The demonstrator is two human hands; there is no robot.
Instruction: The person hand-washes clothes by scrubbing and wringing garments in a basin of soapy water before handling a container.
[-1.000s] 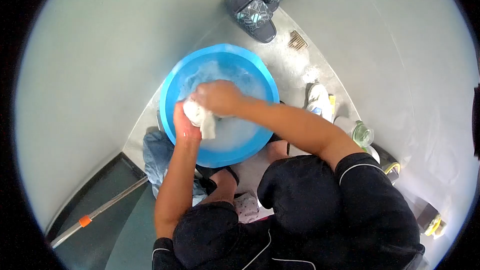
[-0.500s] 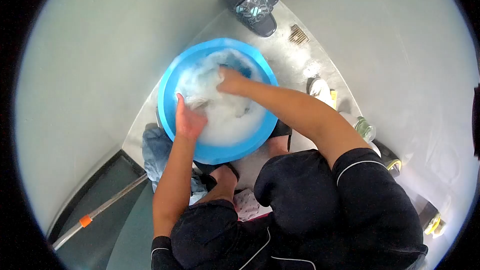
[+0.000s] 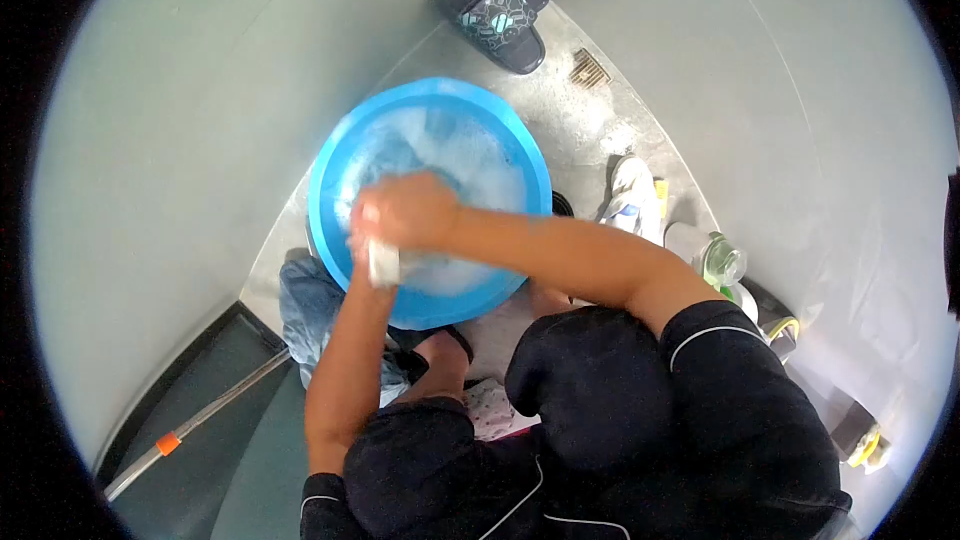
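Note:
A round blue basin [image 3: 325, 165] of sudsy water stands on the floor before my feet. Above its left half my two hands meet, with a wet white cloth [image 3: 383, 262] bunched between them. Part of the cloth hangs down over my left wrist. My right hand [image 3: 418, 208] is closed over the cloth from the right and is smeared by motion. Mostly behind it, my left hand [image 3: 362, 230] grips the cloth from below. Foam [image 3: 470, 150] floats in the basin, and darker bluish fabric [image 3: 400, 145] shows under the suds.
Dark slippers [image 3: 492, 15] lie beyond the basin, near a floor drain [image 3: 590, 68]. A white shoe [image 3: 632, 190] and a clear bottle [image 3: 722, 260] stand to the right. Blue denim [image 3: 308, 300] lies left of the basin, beside a pole with an orange band [image 3: 168, 443].
My right hand has moved left and toward me, out of the foam, to join my left hand. The white cloth now shows between them, and more of the water surface is visible.

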